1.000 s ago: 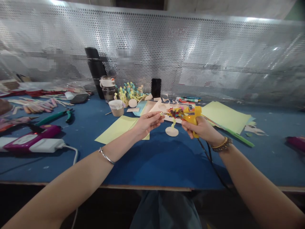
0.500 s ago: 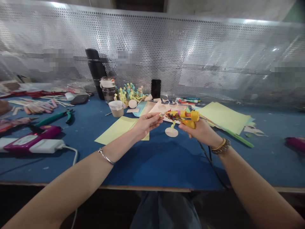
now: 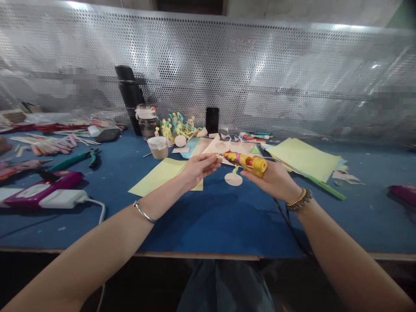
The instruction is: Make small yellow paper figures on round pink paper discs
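Note:
My right hand [image 3: 276, 180] is wrapped round a yellow glue gun [image 3: 248, 161], whose smeared nozzle points left. The fingertips of my left hand [image 3: 201, 169] pinch a small pale yellow-green piece [image 3: 220, 156] right at the nozzle's tip; its exact shape is too small to tell. Below the gun, a round cream disc [image 3: 233, 179] lies on the blue table, with a short yellow-green piece standing up from it. Under my left wrist and fingers a yellow-green sheet [image 3: 156, 177] lies flat.
Behind stand a phone [image 3: 212, 120], a paper cup [image 3: 158, 147], a lidded jar [image 3: 147, 122], a black bottle [image 3: 130, 99] and small paper flowers [image 3: 177, 125]. Yellow sheets [image 3: 305, 158] lie right. Left are pliers [image 3: 94, 158], a purple power strip [image 3: 42, 189] and part of another person's hand [image 3: 4, 145].
My right hand has tilted the glue gun, so its rear end sits lower and slightly further left. My left hand keeps its pinch almost in place.

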The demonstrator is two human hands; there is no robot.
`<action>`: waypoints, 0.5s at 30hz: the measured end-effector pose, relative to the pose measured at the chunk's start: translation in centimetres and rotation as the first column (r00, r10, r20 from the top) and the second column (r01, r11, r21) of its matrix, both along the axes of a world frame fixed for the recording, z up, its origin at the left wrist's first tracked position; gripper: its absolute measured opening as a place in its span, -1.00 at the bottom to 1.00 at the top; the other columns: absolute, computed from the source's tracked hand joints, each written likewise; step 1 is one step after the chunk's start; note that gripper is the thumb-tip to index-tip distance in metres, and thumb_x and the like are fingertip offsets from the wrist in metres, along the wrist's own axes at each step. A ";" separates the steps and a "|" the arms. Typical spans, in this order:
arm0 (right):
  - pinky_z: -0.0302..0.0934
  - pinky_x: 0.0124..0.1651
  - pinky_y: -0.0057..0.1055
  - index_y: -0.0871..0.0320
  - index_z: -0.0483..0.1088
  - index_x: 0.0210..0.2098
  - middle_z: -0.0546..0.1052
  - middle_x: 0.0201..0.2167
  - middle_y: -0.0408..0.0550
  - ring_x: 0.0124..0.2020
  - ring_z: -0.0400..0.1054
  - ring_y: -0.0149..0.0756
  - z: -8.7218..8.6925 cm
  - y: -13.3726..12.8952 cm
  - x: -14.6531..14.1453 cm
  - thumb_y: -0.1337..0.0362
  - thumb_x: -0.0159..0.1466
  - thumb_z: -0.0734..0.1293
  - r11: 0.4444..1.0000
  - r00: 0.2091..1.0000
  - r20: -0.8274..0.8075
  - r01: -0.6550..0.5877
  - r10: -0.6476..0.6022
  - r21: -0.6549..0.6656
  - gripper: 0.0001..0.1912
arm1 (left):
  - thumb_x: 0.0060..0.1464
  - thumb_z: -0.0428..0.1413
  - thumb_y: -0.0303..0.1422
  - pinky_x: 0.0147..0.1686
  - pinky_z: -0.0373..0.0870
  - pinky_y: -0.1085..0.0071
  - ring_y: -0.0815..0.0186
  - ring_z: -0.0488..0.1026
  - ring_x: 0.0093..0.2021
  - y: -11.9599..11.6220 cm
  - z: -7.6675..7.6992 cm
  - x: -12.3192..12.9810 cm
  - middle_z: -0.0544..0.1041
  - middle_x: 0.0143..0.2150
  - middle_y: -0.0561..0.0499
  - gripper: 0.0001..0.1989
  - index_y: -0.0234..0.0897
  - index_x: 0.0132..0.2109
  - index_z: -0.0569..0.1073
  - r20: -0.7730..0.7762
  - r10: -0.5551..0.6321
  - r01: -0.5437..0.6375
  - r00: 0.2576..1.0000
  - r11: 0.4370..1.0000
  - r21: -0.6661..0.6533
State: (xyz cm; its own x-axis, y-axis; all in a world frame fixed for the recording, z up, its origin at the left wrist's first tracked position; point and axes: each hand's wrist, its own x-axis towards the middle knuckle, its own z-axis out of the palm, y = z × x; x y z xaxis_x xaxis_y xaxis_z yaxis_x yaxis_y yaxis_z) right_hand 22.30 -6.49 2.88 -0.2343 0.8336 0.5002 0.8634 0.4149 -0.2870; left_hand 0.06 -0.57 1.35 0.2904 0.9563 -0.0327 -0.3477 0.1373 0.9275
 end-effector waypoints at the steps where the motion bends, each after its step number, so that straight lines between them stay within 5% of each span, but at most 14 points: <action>1: 0.28 -0.27 -0.23 0.14 0.44 -0.11 0.58 -0.26 0.09 -0.27 0.47 -0.03 0.0 0.0 0.0 -0.11 0.22 0.24 1.000 1.000 0.023 0.006 -0.007 0.025 -0.52 | 0.05 0.22 -0.44 -0.32 0.42 0.53 0.44 0.53 -0.37 0.0 0.0 0.0 0.62 -0.29 -0.07 -0.94 -0.34 -0.29 0.56 0.002 0.002 -0.002 1.000 1.000 -0.004; 7: 0.33 -0.25 -0.22 0.12 0.45 -0.17 0.56 -0.32 0.04 -0.26 0.46 -0.07 0.1 0.0 0.0 -0.07 0.21 0.28 0.998 0.978 -0.204 -0.024 0.035 0.055 -0.59 | 0.06 0.21 -0.44 -0.32 0.43 0.54 0.46 0.53 -0.37 0.3 0.0 -0.1 0.62 -0.27 -0.07 -0.92 -0.33 -0.25 0.55 0.040 0.043 -0.042 0.998 0.999 -0.014; 11: 0.31 -0.43 -0.27 0.11 0.43 -0.29 0.48 -0.55 -0.05 -0.54 0.38 -0.23 0.7 -0.1 0.1 -0.04 0.20 0.30 0.996 0.896 -0.437 -0.086 0.083 0.014 -0.66 | 0.07 0.20 -0.45 -0.32 0.42 0.55 0.45 0.53 -0.36 0.3 0.1 -0.2 0.62 -0.27 -0.07 -0.93 -0.34 -0.25 0.55 0.043 0.032 -0.031 0.999 0.999 -0.023; 15: 0.25 -0.48 -0.32 0.12 0.39 -0.29 0.40 -0.62 -0.11 -0.60 0.28 -0.31 2.0 -0.8 1.7 -0.04 0.23 0.27 0.995 0.826 -0.557 -0.094 0.088 0.019 -0.67 | 0.08 0.20 -0.44 -0.29 0.42 0.53 0.45 0.53 -0.35 0.0 0.3 -0.2 0.61 -0.28 -0.06 -0.94 -0.33 -0.26 0.53 0.045 0.027 -0.026 0.999 0.999 -0.023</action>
State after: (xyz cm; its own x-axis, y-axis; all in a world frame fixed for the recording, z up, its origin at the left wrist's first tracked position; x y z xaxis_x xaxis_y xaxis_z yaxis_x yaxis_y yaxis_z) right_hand 24.04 -7.24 4.89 0.0069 0.8273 0.5618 0.5142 0.4789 -0.7115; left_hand -0.16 -0.54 1.67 0.2663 0.9630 -0.0419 -0.3928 0.1481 0.9076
